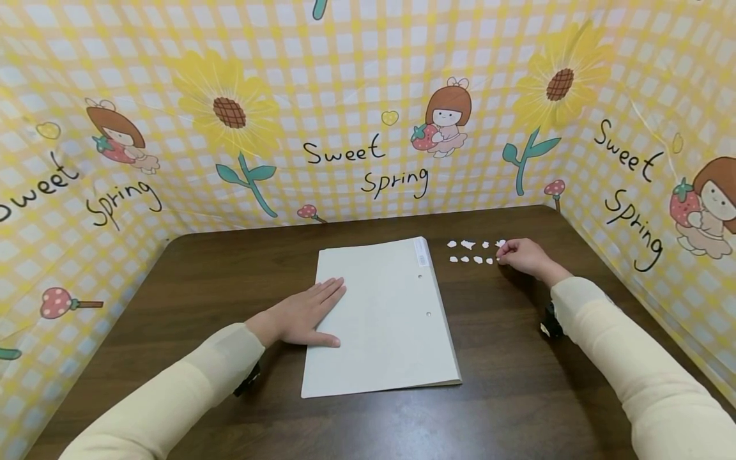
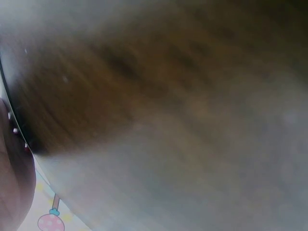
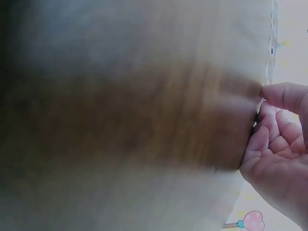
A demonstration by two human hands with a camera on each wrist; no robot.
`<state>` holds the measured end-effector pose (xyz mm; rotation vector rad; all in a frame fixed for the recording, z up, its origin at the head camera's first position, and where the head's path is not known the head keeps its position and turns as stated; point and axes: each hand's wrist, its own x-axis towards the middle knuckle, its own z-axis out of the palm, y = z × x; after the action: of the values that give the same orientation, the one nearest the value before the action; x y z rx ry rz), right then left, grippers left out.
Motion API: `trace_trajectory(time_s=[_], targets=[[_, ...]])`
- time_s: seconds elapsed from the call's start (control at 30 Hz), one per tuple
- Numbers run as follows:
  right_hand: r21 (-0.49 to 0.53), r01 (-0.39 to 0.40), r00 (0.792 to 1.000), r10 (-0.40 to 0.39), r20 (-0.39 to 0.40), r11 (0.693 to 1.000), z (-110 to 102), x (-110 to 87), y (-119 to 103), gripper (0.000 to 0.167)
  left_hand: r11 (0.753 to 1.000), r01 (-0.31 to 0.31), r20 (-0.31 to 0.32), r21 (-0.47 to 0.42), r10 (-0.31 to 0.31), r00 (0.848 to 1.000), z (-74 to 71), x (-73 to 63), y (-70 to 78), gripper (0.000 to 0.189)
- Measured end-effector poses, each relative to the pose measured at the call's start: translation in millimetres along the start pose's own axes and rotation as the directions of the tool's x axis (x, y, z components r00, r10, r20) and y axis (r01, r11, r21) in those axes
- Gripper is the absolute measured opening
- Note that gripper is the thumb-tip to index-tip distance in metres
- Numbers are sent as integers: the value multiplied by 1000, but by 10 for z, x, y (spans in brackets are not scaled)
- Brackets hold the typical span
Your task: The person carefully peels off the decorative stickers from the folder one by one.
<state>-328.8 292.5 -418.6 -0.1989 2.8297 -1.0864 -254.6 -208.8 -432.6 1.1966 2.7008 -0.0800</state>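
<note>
A pale file folder [image 1: 379, 319] lies on the table, with a label [image 1: 422, 252] at its top right corner and two small round eyelets below it. My left hand [image 1: 305, 316] rests on the folder's left edge, fingers straight and thumb spread. To the folder's right, small torn white paper scraps [image 1: 468, 245] lie in two rows. At the right end of these rows, my right hand [image 1: 526, 257] curls its fingers and pinches a tiny paper scrap [image 1: 498, 259], mostly covered by the fingertips. In the right wrist view, the thumb [image 3: 284, 94] and curled fingers meet the tabletop.
The dark wood table [image 1: 230, 275] reaches back to a yellow checked cloth [image 1: 345, 76] that hangs behind and on both sides. A dark wrist device [image 1: 551, 321] sits under the right sleeve, and another [image 1: 247, 381] under the left.
</note>
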Motion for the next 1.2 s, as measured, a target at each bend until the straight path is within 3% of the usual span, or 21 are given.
trace_trajectory(time_s=[0.83, 1.2], targets=[[80, -6, 1000, 6, -7, 997, -52, -1, 55, 18, 1000, -11, -9, 0, 11, 1000, -35, -8, 23, 110], [222, -48, 999, 45, 20, 974, -102, -47, -5, 27, 1000, 2, -6, -18, -2, 1000, -41, -11, 22, 110]])
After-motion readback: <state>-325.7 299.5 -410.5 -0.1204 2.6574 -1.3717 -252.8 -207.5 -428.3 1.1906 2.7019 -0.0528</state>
